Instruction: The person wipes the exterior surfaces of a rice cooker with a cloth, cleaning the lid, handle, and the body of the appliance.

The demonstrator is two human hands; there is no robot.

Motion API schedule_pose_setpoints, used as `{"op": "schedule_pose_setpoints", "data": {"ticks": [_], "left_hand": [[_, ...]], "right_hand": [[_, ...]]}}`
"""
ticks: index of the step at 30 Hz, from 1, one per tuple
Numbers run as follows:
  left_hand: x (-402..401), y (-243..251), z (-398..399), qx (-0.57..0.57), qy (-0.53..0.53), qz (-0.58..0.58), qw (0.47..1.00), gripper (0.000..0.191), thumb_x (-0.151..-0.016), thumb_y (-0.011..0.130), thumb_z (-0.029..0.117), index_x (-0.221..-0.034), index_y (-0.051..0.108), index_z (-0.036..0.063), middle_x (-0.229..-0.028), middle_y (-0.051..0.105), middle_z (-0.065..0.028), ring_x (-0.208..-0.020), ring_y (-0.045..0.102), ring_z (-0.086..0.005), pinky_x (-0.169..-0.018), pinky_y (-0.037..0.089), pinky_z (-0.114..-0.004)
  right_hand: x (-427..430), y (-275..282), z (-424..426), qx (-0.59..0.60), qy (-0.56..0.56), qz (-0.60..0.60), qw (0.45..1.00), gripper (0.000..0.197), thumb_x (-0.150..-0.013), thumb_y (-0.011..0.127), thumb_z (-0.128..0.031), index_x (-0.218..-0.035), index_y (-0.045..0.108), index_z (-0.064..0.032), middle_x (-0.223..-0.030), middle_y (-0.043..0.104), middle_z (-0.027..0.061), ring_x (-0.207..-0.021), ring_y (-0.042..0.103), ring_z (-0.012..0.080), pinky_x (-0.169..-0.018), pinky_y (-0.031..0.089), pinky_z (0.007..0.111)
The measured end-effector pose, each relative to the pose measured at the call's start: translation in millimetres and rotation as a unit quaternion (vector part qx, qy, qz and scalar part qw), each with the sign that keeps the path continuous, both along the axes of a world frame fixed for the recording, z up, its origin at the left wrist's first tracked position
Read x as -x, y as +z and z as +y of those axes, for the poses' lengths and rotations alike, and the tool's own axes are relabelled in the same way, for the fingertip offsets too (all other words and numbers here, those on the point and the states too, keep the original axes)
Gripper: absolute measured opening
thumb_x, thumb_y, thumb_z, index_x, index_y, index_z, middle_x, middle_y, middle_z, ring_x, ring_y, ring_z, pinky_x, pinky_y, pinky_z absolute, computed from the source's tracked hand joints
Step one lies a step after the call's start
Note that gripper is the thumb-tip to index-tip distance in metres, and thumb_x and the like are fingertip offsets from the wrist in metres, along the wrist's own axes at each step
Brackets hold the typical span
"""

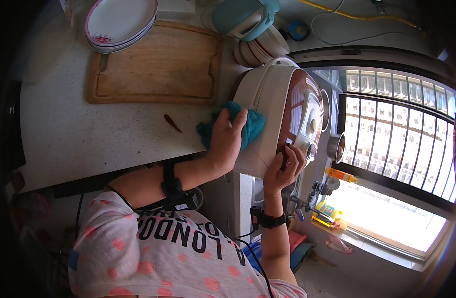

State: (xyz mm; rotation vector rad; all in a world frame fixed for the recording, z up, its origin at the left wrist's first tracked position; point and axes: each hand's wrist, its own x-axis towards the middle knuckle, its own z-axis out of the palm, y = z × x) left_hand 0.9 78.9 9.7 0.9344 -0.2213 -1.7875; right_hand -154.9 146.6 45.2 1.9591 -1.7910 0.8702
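Note:
My left hand (226, 139) is closed on a crumpled teal cloth (253, 128), which lies against the white lower side of a rice cooker (263, 93) with a brown, glossy top. My right hand (287, 167) is at the cooker's near edge, its bent fingers on a dark part by the brown lid; whether they grip it is unclear. Left of the cloth, a small dark reddish-brown piece (172, 123) lies on the speckled white countertop (127, 136). Beyond it is a wooden cutting board (157, 70), with stacked oval plates (121, 22) overlapping its far left corner.
Behind the cooker stand stacked bowls (263, 46) and a teal pitcher (242, 18). A barred window (395, 138) is at the right, with a metal cup (336, 148), an orange bottle (340, 175) and a yellow bottle (328, 211) along its sill. A faucet (302, 205) is near my right forearm.

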Motion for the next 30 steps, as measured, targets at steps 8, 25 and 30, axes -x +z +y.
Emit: {"op": "schedule_pose_setpoints", "data": {"ticks": [8,25,30], "left_hand": [[22,-18,-2,0.304,0.041,-0.233,0.923,0.021,-0.103,0.051,0.024,-0.106,0.046,0.0035,-0.085,0.051,-0.0082,-0.075,0.048,-0.0172,-0.07,0.042,-0.03],[11,-21,14,0.387,0.035,-0.325,0.862,0.02,-0.099,0.055,0.018,-0.106,0.047,0.0001,-0.096,0.053,-0.021,-0.085,0.055,-0.038,-0.076,0.044,-0.04],[11,-14,-12,0.384,0.021,-0.368,0.847,0.022,-0.098,0.055,0.018,-0.107,0.048,0.0003,-0.097,0.052,-0.0222,-0.087,0.05,-0.041,-0.08,0.041,-0.044]], "right_hand": [[-1,1,0,-0.003,0.006,-0.001,1.0,0.022,-0.086,0.064,-0.008,-0.107,0.064,-0.0045,-0.112,0.063,0.013,-0.105,0.056,0.0315,-0.096,0.041,0.044],[0,2,0,0.0,-0.001,0.012,1.0,0.022,-0.086,0.064,-0.008,-0.107,0.064,-0.0046,-0.112,0.063,0.0125,-0.104,0.056,0.0318,-0.096,0.041,0.045],[-2,2,-1,-0.003,0.004,0.004,1.0,0.023,-0.085,0.064,-0.007,-0.108,0.064,-0.0051,-0.112,0.063,0.0122,-0.105,0.056,0.0313,-0.096,0.04,0.045]]}}
